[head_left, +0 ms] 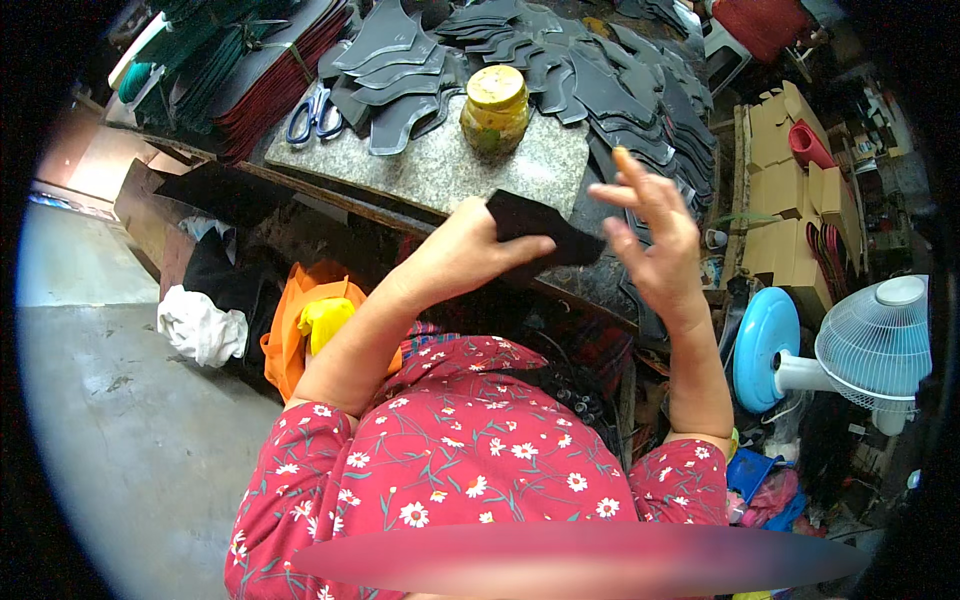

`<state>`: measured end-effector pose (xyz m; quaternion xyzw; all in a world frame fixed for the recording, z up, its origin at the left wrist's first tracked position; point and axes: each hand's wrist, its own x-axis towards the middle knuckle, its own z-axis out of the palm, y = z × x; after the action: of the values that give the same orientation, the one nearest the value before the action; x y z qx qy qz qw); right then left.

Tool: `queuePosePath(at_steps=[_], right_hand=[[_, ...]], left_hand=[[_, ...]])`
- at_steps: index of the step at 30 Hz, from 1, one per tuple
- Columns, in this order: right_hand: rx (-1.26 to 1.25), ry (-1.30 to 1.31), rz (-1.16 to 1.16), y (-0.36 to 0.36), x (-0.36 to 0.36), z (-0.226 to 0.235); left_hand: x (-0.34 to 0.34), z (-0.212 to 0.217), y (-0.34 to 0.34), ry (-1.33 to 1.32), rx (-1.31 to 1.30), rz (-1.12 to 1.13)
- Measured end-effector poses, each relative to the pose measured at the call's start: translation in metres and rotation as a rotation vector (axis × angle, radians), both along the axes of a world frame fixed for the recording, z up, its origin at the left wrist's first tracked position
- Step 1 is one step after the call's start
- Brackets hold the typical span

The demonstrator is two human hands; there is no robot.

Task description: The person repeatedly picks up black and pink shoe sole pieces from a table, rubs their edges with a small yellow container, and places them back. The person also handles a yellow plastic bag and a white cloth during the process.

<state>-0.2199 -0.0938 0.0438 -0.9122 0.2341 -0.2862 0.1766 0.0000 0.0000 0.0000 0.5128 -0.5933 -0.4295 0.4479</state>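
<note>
My left hand [470,245] grips a flat black cut-out piece [540,228], thumb on top, over the near edge of the workbench. At the piece's right end, my right hand [655,240] is raised with its fingers apart and holds nothing that I can see; its fingertips are a little blurred. Behind both hands lies a speckled stone slab [350,165]. A glass jar with a yellow lid [496,112] stands on it, smeared with yellow. Scissors with blue handles [314,116] rest at the slab's left. Overlapping stacks of dark grey cut-out pieces [400,75] spread along the back and right.
Bundled dark red and green sheets [265,95] are piled at the far left. Below the bench hang an orange bag [290,335] and a white cloth [203,325]. Cardboard boxes [775,200] and a fan with a blue base [768,350] stand to the right.
</note>
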Motion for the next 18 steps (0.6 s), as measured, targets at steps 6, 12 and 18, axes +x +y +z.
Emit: queuePosePath(at_steps=[6,12,18], right_hand=[[0.597,0.002,0.043,-0.001,0.0,0.003],[0.224,-0.155,-0.144,-0.119,0.0,-0.006],[0.164,-0.022,-0.158,-0.272,0.031,-0.041]], left_hand=[[-0.003,0.006,-0.014,0.007,0.183,-0.078],[-0.012,-0.041,-0.049,-0.359,-0.52,0.51],[-0.012,-0.06,-0.056,-0.556,-0.671,0.522]])
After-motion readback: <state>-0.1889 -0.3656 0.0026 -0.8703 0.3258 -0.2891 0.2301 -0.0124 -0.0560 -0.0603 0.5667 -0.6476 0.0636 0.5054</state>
